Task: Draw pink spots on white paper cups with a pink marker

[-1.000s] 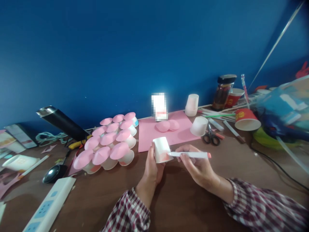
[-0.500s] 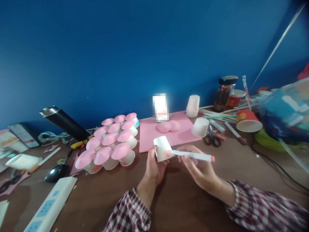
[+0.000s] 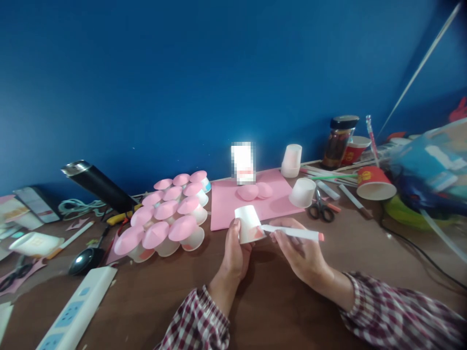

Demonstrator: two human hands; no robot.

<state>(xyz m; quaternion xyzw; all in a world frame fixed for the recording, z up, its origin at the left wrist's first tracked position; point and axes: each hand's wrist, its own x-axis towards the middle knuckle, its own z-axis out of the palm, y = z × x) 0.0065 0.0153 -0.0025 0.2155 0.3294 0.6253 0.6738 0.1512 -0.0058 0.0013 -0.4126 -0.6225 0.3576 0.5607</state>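
My left hand [image 3: 235, 253] is closed around a small white paper cup [image 3: 248, 221], which is tilted with its base up and away from me. A patch of red-pink colour shows low on the cup's right side. My right hand [image 3: 301, 255] grips a white marker pen [image 3: 297, 233] with a red-pink end. The marker's tip is at the coloured patch; whether it touches I cannot tell. Beyond my hands, pink paper discs [image 3: 248, 192] lie on a pink paper sheet [image 3: 226, 211]. To the left stand several upturned cups with pink cone tops [image 3: 166, 209].
Black scissors [image 3: 321, 211], a white cup [image 3: 302, 192] and a cup stack [image 3: 292, 160] are on the right, near a lidded jar [image 3: 339, 143] and a red cup [image 3: 375, 182]. On the left are a power strip [image 3: 76, 311] and a black flask [image 3: 98, 184].
The cup in my left hand has shifted slightly right. More of the red-pink patch shows on it. My right hand keeps its hold on the marker, almost in place.
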